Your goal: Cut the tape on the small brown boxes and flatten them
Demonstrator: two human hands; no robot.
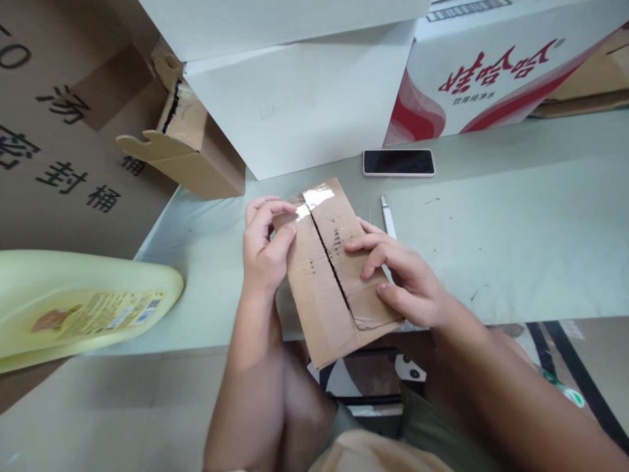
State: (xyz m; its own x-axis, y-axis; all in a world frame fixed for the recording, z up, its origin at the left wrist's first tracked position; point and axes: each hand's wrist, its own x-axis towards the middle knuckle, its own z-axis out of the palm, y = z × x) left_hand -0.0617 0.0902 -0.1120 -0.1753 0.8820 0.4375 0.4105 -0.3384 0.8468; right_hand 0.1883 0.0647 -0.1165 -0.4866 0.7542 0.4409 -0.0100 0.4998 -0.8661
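head view, from my remote seat:
- one cardboard box, held at the near edge of the green table; long axis slanting from far left to near right, taped end pointing away from the wearer, dark seam running lengthwise.
- left hand: curled, holding the box's far left edge.
- right hand: fingers spread, holding its right side.
- phone: flat, beyond the box.
- slim white tool: just beside the right hand.

Left hand and right hand hold a taped box by opposite sides over the table edge; beyond lie a white tool and a phone, with a jug to the left
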